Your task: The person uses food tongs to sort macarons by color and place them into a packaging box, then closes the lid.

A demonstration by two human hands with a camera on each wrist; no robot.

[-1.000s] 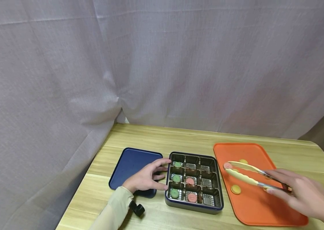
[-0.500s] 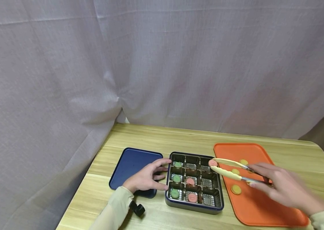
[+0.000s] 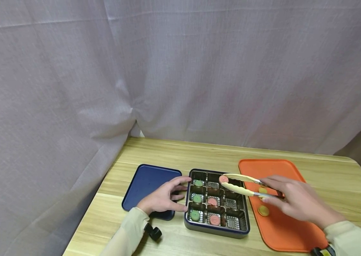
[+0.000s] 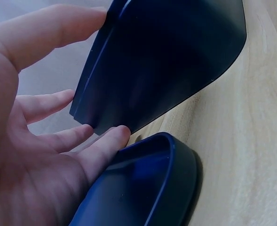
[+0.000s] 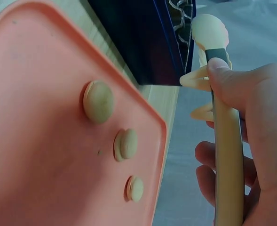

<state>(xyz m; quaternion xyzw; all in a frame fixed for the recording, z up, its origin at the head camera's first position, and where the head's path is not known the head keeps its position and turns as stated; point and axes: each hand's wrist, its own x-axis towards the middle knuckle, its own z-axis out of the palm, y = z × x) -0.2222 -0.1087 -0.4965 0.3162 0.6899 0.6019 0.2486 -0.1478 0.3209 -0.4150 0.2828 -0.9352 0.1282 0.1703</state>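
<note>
In the head view my right hand [image 3: 295, 199] grips tongs [image 3: 238, 189] with pale yellow tips. A pink macaron [image 3: 223, 179] is pinched between those tips, over the back middle part of a dark blue box [image 3: 215, 231]. The box has a black plastic insert with rows of compartments. Green macarons [image 3: 196, 198] lie down its left column; pink macarons [image 3: 214, 219] sit in the middle and front compartments of the centre column. My left hand [image 3: 164, 197] has its fingers spread, fingertips against the box's left wall, as the box side [image 4: 162, 61] in the left wrist view shows.
A blue lid [image 3: 149, 183] lies on the wooden table [image 3: 174, 149] left of the box, partly under my left hand. To the right lies an orange tray [image 3: 286, 236] with yellow macarons [image 5: 100, 102] on it. A grey curtain [image 3: 199, 71] hangs behind.
The tongs with the pink macaron have travelled left, from over the orange tray, past the box's right edge, to the back middle compartment. My left hand has stayed at the box.
</note>
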